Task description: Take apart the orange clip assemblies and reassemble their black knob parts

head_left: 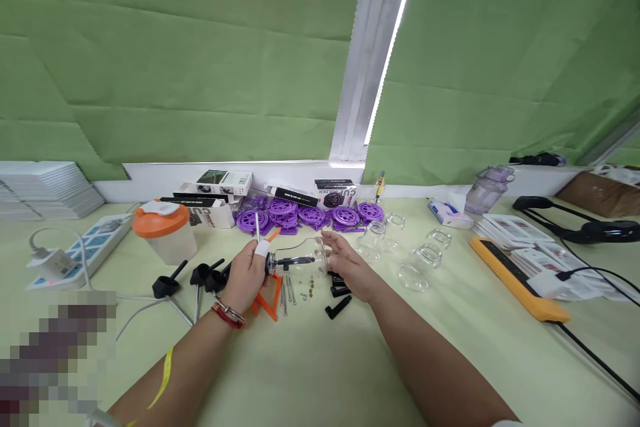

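Observation:
Level above the table, a clear glass jar (pixel 300 260) lies on its side in the air, with a black rod showing inside it. My left hand (pixel 245 273) is closed around the dark fitting at the jar's neck; white wrapping and a thin white stick show at its fingers. My right hand (pixel 353 267), fingers apart and curved, is at the jar's base; whether it touches the glass I cannot tell. Below lie orange plastic pieces (pixel 271 310), metal screws (pixel 285 297), small brass-coloured parts (pixel 311 288) and black L-shaped pieces (pixel 339 307).
Purple discs (pixel 283 210) and printed boxes (pixel 225 181) line the back. More clear glass jars (pixel 415 273) stand at right. Black scoop-like parts (pixel 166 285), an orange-lidded container (pixel 167 233) and a power strip (pixel 95 247) are at left; an orange power strip (pixel 520 280) lies far right.

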Demonstrator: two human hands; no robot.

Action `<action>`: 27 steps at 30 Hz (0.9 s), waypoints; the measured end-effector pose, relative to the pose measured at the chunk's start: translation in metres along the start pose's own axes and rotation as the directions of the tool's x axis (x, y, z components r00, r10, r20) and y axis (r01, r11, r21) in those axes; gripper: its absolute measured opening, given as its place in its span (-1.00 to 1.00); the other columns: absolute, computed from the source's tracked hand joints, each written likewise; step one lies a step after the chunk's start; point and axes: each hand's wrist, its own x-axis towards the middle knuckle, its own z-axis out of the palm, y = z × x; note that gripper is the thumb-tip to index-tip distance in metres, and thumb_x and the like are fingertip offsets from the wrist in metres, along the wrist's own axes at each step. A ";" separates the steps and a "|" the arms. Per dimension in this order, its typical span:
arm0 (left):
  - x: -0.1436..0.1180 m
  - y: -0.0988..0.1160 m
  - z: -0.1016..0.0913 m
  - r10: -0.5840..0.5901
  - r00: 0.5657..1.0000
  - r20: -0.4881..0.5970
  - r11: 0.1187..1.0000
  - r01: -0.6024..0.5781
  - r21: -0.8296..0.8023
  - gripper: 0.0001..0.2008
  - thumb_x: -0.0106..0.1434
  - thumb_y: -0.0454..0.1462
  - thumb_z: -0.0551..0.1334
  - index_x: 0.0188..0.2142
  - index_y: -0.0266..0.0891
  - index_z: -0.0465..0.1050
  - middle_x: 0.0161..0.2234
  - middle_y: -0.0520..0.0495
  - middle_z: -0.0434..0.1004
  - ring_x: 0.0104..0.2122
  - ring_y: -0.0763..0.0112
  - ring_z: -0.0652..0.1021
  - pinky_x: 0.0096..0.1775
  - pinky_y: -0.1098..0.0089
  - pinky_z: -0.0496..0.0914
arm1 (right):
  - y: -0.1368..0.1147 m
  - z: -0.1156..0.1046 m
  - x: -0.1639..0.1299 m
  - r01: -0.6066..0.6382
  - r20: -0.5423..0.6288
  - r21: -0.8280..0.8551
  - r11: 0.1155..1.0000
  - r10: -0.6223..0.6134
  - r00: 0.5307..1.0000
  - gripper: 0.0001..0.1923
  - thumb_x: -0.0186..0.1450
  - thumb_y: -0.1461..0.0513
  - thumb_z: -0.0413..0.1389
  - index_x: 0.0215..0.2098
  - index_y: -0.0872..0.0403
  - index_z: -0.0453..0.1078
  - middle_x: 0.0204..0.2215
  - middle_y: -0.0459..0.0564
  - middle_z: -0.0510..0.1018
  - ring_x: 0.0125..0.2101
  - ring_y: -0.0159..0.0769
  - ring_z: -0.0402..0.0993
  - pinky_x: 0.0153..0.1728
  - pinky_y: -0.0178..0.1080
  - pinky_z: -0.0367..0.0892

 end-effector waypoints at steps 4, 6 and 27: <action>-0.003 0.001 0.002 0.087 0.996 0.017 0.995 -0.087 0.053 -0.71 0.22 -0.08 0.01 -0.54 -0.17 0.13 -0.68 0.14 0.23 -0.71 0.50 0.32 -0.64 0.50 0.21 | -0.001 0.004 -0.001 -0.156 0.027 -0.051 0.986 0.158 0.987 -0.45 0.23 -0.09 -0.06 0.09 -0.02 0.11 -0.07 0.14 0.32 -0.26 -0.18 0.45 -0.34 -0.12 0.37; -0.003 0.001 0.002 0.062 0.997 0.036 0.998 -0.063 0.029 -0.70 0.24 -0.07 -0.01 -0.53 -0.17 0.13 -0.67 0.14 0.22 -0.72 0.50 0.33 -0.65 0.49 0.22 | -0.008 0.006 -0.005 0.052 0.056 -0.232 0.971 -0.040 0.998 -0.42 0.12 0.00 0.14 0.07 -0.04 0.16 0.03 0.11 0.27 -0.05 -0.11 0.33 -0.12 -0.07 0.30; 0.009 -0.008 -0.008 -0.115 0.990 -0.086 0.982 0.100 -0.162 -0.69 0.22 -0.02 -0.01 -0.51 -0.16 0.14 -0.70 0.16 0.11 -0.78 0.49 0.27 -0.75 0.48 0.15 | -0.007 -0.016 -0.042 0.175 -0.127 -0.856 0.487 -0.526 0.841 -0.34 0.08 0.20 0.17 0.10 -0.01 0.03 0.09 0.12 0.19 0.12 -0.08 0.10 0.07 0.00 0.13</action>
